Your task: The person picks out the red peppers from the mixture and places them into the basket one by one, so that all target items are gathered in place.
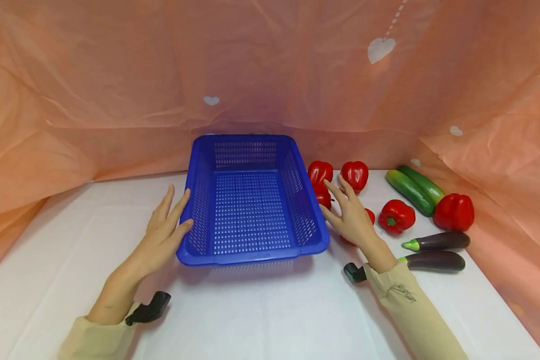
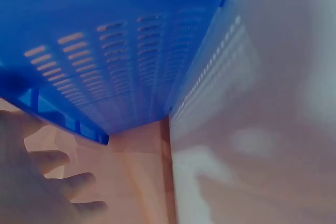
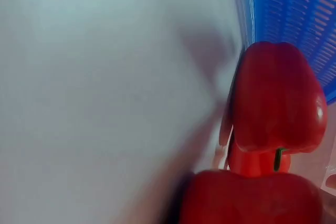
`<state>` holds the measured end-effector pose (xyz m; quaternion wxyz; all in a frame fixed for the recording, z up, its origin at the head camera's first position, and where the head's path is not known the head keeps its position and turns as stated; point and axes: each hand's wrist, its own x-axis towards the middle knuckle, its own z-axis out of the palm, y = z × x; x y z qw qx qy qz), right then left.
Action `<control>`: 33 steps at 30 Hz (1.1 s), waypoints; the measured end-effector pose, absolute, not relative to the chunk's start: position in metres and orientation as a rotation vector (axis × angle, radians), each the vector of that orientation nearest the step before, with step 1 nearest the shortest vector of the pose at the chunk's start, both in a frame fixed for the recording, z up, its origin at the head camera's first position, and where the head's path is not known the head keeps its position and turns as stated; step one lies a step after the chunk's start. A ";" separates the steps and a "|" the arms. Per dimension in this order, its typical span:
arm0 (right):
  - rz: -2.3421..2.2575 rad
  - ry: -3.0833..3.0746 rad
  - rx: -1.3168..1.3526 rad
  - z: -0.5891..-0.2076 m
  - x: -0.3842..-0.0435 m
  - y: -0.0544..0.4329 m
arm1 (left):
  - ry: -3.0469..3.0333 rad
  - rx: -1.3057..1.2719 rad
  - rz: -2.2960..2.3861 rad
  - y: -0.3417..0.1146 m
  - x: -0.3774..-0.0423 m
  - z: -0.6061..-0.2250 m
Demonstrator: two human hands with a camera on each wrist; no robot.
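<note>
Two hands [image 1: 162, 237] flank the basket [image 1: 252, 257]; peppers [image 1: 319, 172] crowd its right edge.

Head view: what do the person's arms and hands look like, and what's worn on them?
The left hand and right hand wear no gloves. The left sleeve and right sleeve are beige; the right one has a dark marking near its cuff. A small black device shows by each wrist, left and right. I see no cables.
</note>
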<state>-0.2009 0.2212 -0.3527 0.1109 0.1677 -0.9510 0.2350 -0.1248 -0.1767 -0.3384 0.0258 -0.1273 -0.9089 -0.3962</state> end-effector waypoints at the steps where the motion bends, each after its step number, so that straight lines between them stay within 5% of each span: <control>1: 0.690 -2.795 0.489 -0.354 -0.202 0.220 | -2.800 -0.390 -1.249 -0.177 -0.125 -0.339; 33: 0.575 -2.949 0.571 -0.350 -0.219 0.226 | -2.749 -0.410 -1.395 -0.173 -0.126 -0.349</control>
